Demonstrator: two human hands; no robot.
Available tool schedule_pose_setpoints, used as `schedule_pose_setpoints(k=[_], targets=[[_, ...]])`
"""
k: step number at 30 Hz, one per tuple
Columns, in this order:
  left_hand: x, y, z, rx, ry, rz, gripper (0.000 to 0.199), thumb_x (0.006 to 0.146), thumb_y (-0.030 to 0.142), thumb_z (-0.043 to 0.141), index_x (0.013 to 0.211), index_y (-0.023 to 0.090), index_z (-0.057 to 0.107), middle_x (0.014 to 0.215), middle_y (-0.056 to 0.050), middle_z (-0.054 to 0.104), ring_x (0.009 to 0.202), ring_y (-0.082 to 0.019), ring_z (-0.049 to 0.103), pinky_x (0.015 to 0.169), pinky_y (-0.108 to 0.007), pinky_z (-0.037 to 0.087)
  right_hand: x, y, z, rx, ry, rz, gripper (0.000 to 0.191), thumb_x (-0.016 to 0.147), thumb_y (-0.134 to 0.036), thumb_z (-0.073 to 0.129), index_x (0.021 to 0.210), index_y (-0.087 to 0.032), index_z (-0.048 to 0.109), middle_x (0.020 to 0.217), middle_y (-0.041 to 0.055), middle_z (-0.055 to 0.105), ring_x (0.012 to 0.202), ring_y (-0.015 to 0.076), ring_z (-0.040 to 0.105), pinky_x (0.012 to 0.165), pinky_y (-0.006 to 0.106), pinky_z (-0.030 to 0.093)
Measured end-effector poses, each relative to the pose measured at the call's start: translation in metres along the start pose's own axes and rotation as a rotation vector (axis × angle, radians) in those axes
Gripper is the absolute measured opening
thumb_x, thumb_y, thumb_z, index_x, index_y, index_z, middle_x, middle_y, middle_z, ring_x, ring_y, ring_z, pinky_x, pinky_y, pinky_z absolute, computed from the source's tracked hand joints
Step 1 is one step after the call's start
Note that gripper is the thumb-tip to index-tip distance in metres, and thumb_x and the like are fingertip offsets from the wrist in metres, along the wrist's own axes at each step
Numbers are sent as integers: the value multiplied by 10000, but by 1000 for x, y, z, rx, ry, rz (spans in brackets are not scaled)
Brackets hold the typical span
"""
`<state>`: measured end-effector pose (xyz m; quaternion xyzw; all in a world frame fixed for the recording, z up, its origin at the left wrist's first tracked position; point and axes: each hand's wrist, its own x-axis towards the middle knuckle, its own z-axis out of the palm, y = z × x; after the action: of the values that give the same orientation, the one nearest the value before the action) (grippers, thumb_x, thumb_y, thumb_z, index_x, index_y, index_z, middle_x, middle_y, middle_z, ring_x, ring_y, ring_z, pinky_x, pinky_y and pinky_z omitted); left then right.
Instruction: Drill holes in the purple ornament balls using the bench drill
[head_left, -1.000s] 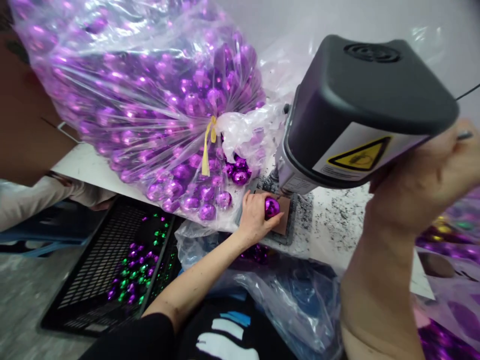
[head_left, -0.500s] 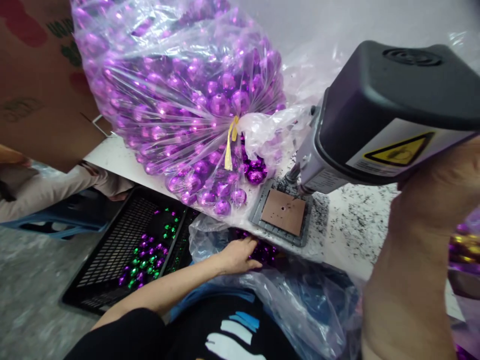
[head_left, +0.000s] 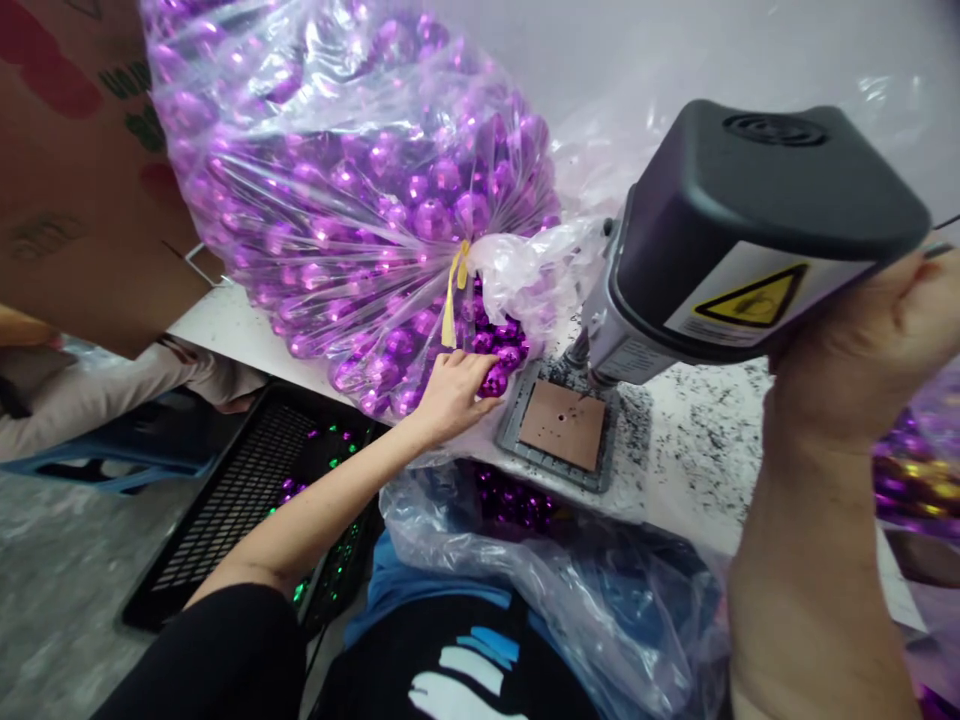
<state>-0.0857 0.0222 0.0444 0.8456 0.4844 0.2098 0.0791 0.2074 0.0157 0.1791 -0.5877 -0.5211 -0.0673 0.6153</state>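
My left hand (head_left: 456, 392) reaches to loose shiny purple balls (head_left: 508, 355) at the neck of a big clear bag (head_left: 322, 200) full of such balls. Its fingertips are at the nearest ball, thumb apart; firm contact is hard to tell. My right hand (head_left: 874, 340) is closed beside a black and grey drill press (head_left: 780, 190), on a lever (head_left: 937, 248) whose metal end shows above it; most fingers are hidden. Below the drill head, a square brown plate (head_left: 562, 425) with small holes lies on the grey base (head_left: 517, 450).
An open plastic bag (head_left: 480, 550) with purple balls hangs at the table edge, over my lap. Left below stands a black crate (head_left: 217, 510) with green and purple balls. A cardboard box (head_left: 67, 210) and another person's leg (head_left: 127, 385) are at left. Dark shavings litter the table (head_left: 697, 430).
My left hand has risen from the open bag at the table edge to the loose purple balls by the tied bag. My right hand stays at the drill press; the view has shifted slightly.
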Motion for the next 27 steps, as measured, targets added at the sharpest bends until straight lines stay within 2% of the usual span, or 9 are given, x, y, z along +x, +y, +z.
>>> schedule_pose_setpoints(k=[2, 6, 8, 11, 13, 15, 17, 20, 27], targets=[[-3, 11, -4, -320, 58, -79, 549, 869, 428, 754, 1345, 230, 565, 1242, -88, 683, 1090, -272, 616, 961, -445, 473, 0, -2, 0, -21, 7, -33, 627, 951, -684, 357, 631, -155, 254, 596, -44, 271, 589, 9, 272, 598, 274, 195], [-14, 34, 10, -972, -89, -238, 560, 865, 499, 726, 1340, 241, 578, 1197, -66, 692, 983, -203, 661, 817, -331, 539, -1, -4, 2, -2, 22, -20, 675, 902, -768, 353, 638, -152, 269, 615, -43, 236, 612, 16, 248, 626, 273, 175], [-16, 39, 25, -1164, -147, -329, 574, 845, 497, 733, 1341, 245, 593, 1208, -74, 696, 966, -197, 677, 738, -293, 549, -2, -3, 3, 36, 21, -22, 662, 896, -768, 379, 655, -156, 305, 622, -42, 261, 622, 23, 258, 633, 270, 194], [-15, 42, 43, -1318, -203, -451, 564, 873, 497, 688, 1370, 248, 591, 1249, -101, 696, 934, -198, 704, 652, -272, 546, -2, -1, 2, 93, 9, -31, 607, 922, -710, 423, 674, -160, 353, 621, -41, 296, 612, 28, 287, 626, 263, 226], [-12, 44, 48, -1330, -222, -461, 575, 872, 483, 691, 1383, 243, 580, 1272, -110, 691, 952, -208, 712, 657, -279, 552, -3, -1, 2, 106, 0, -26, 564, 944, -656, 439, 687, -158, 372, 621, -43, 313, 600, 26, 303, 618, 255, 235], [-7, 47, 49, -1248, -199, -408, 596, 823, 448, 756, 1357, 243, 586, 1261, -97, 694, 1004, -222, 705, 728, -305, 570, -4, -1, 2, 118, -3, -28, 534, 958, -617, 441, 697, -156, 379, 629, -44, 327, 604, 24, 307, 621, 245, 246], [-1, 52, 49, -1065, -134, -326, 608, 764, 410, 823, 1305, 237, 606, 1244, -82, 694, 1071, -238, 683, 857, -357, 573, -5, -1, 2, 126, 5, -35, 524, 959, -604, 446, 701, -153, 379, 638, -43, 338, 617, 23, 307, 630, 238, 256], [7, 59, 49, -761, -90, -241, 624, 763, 402, 839, 1310, 231, 593, 1238, -68, 691, 1123, -254, 657, 981, -415, 530, -6, 0, 3, 125, 16, -29, 534, 952, -622, 440, 716, -143, 409, 646, -44, 342, 619, 21, 312, 629, 228, 264], [17, 67, 56, -511, -111, -141, 473, 836, 419, 799, 1246, 244, 643, 1178, -44, 712, 1096, -254, 634, 983, -406, 484, -6, 2, 3, 78, -5, -8, 582, 927, -702, 378, 726, -156, 389, 630, -52, 325, 597, 20, 326, 614, 216, 264]])
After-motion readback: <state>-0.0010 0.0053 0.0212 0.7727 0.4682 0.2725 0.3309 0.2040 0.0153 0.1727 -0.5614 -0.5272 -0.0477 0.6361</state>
